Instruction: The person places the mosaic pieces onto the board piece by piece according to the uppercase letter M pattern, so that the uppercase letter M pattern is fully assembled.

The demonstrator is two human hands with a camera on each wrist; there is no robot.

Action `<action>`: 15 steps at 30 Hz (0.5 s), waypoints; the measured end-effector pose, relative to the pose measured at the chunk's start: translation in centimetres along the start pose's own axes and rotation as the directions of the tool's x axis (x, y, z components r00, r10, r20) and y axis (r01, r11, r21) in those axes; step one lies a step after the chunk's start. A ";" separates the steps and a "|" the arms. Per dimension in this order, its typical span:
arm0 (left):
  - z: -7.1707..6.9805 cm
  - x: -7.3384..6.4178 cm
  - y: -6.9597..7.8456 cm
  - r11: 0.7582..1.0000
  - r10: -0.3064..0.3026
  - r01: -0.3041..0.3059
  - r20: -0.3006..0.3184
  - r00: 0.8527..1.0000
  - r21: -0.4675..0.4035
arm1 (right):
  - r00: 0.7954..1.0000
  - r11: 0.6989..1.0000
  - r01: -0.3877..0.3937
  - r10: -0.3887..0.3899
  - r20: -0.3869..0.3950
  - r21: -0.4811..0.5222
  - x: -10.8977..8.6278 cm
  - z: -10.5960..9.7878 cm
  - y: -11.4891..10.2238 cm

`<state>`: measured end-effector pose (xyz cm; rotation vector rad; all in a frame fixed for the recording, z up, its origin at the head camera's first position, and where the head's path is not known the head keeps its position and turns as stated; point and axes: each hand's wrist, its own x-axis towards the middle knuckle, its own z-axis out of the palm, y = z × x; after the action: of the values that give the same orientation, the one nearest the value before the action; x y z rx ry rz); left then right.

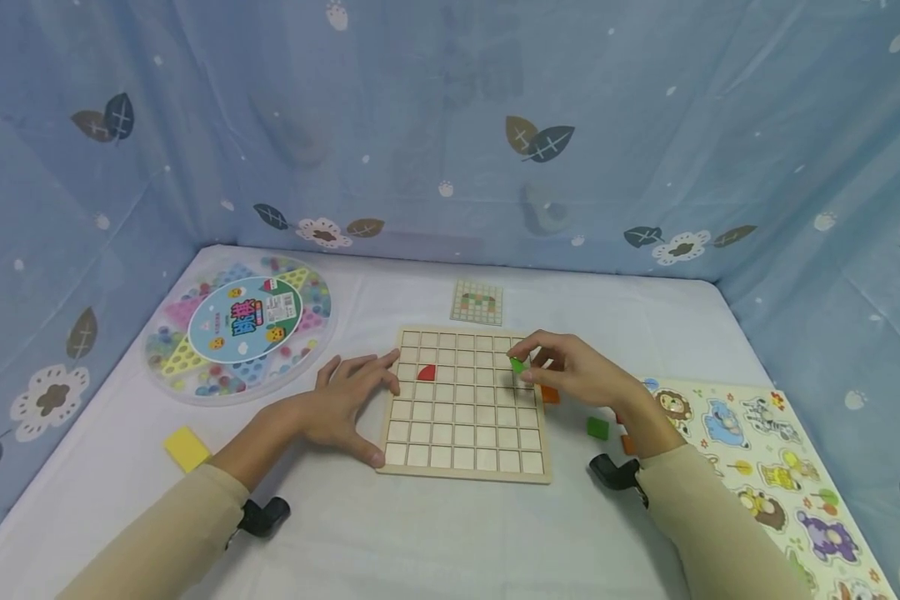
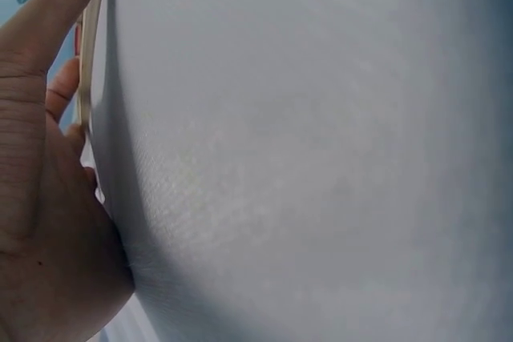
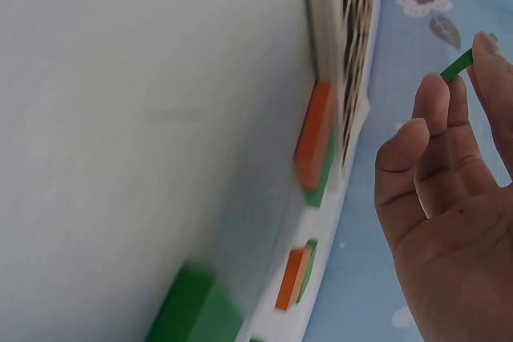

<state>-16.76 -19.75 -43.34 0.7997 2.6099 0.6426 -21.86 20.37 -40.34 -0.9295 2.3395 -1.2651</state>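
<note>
A square wooden grid board (image 1: 465, 477) lies on the white table. My left hand (image 1: 345, 404) rests along its left edge, fingers spread out and the thumb at the near left corner. One red quarter-round piece (image 1: 427, 373) sits in a cell at the upper left of the grid. Over the board's right side, my right hand (image 1: 581, 371) pinches a thin green tile (image 1: 518, 365) between thumb and fingertips. The right wrist view shows this green tile (image 3: 458, 65) held up edge-on, above the board's level.
Orange tiles (image 1: 550, 395) and a green block (image 1: 597, 428) lie right of the board. A small pattern card (image 1: 477, 302) is behind it. A round marble game box (image 1: 322, 350) and a yellow block (image 1: 187, 449) are at left, an animal puzzle board (image 1: 742, 467) at right.
</note>
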 end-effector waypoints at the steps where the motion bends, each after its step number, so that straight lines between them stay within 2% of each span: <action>1: 0.1 0.0 0.0 1.000 -0.001 0.001 -0.001 1.000 -0.002 | 1.000 1.000 0.003 -0.003 0.003 0.007 0.2 0.1 -0.1; 8: 0.5 0.0 -0.2 1.000 -0.003 0.003 -0.003 1.000 0.007 | 0.999 0.999 0.031 -0.032 0.026 0.015 1.5 1.0 -0.6; 15: 0.2 0.1 -0.4 1.000 0.003 -0.003 -0.005 1.000 0.005 | 0.998 0.999 0.053 -0.053 0.028 0.008 2.8 1.8 -1.0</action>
<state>-16.90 -19.91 -43.77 0.8042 2.6163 0.6397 -22.50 16.93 -40.46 -1.0066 2.3018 -1.2715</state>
